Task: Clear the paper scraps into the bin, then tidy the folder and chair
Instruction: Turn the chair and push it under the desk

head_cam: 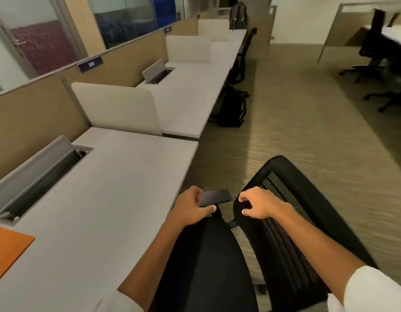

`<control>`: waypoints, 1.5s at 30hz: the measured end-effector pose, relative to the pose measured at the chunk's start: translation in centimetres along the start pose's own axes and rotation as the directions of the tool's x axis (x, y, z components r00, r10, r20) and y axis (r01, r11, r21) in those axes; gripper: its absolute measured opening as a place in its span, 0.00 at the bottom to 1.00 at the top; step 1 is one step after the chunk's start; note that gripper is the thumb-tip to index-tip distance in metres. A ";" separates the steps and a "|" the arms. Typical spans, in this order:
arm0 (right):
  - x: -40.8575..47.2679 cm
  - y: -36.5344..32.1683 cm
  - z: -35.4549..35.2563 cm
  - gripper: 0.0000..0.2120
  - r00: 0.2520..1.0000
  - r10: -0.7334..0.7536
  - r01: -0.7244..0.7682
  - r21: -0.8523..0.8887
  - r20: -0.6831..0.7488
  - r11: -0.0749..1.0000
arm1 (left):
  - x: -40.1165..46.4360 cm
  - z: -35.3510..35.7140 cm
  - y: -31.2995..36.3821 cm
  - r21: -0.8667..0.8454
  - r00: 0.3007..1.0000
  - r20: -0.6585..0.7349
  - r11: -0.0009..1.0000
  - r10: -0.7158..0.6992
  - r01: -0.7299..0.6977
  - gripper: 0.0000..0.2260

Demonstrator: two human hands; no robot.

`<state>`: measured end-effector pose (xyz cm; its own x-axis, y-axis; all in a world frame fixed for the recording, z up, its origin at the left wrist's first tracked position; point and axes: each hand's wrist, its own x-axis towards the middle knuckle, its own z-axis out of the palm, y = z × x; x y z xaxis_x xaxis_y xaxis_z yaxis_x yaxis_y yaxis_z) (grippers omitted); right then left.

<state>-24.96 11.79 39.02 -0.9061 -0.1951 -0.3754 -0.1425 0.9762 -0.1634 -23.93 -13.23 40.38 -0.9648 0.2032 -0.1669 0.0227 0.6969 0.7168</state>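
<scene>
A black office chair [208, 262] with a mesh back stands beside the white desk [109, 199], its seat near the desk's front edge. My left hand [190, 208] grips the chair's armrest [215, 197]. My right hand [256, 203] is closed over the near edge of the mesh backrest [289, 212]. An orange folder [8, 248] lies flat on the desk at the far left edge of view, partly cut off. No paper scraps or bin are in view.
A grey cable tray [37, 176] with a raised lid sits in the desk. Beige dividers [118, 106] separate a row of desks running back. A black backpack [231, 109] lies on the carpet by the neighbouring desk. More black chairs [375, 48] stand at right.
</scene>
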 end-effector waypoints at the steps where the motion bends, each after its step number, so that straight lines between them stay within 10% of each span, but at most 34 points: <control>1: -1.0 1.5 0.2 0.22 0.999 0.037 -0.037 -0.033 -0.002 0.999 | -0.3 1.3 0.9 0.008 1.000 0.025 1.000 0.011 -0.011 0.25; 9: -7.6 15.9 2.9 0.39 0.892 0.434 -0.433 0.035 -0.129 0.901 | -2.4 8.8 5.4 0.011 0.980 0.195 1.000 0.027 -0.029 0.29; 24: -10.2 19.4 7.3 0.48 0.886 0.459 -0.429 0.262 -0.067 0.865 | -4.5 11.9 6.1 0.030 0.944 0.327 0.998 -0.054 0.047 0.32; 33: -11.3 21.5 3.9 0.30 0.950 0.285 -0.297 -0.082 -0.128 0.951 | -7.1 21.5 14.2 0.189 0.903 0.413 0.981 -0.119 0.043 0.47; 40: -9.8 23.0 -0.7 0.18 0.980 -0.040 0.078 -0.195 0.193 0.978 | -5.8 29.7 22.0 0.101 0.878 0.346 0.944 -0.329 0.314 0.76; 45: -9.2 25.3 -0.8 0.29 0.894 -0.137 0.191 -0.088 0.426 0.978 | -5.5 35.4 23.1 0.039 0.823 0.283 0.863 -0.492 0.503 0.64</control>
<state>-20.51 38.38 39.07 -0.6211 -0.3483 -0.7021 -0.3480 0.9252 -0.1511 -8.83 26.09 33.83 -0.7313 0.0186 -0.6818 -0.4556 0.7306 0.5086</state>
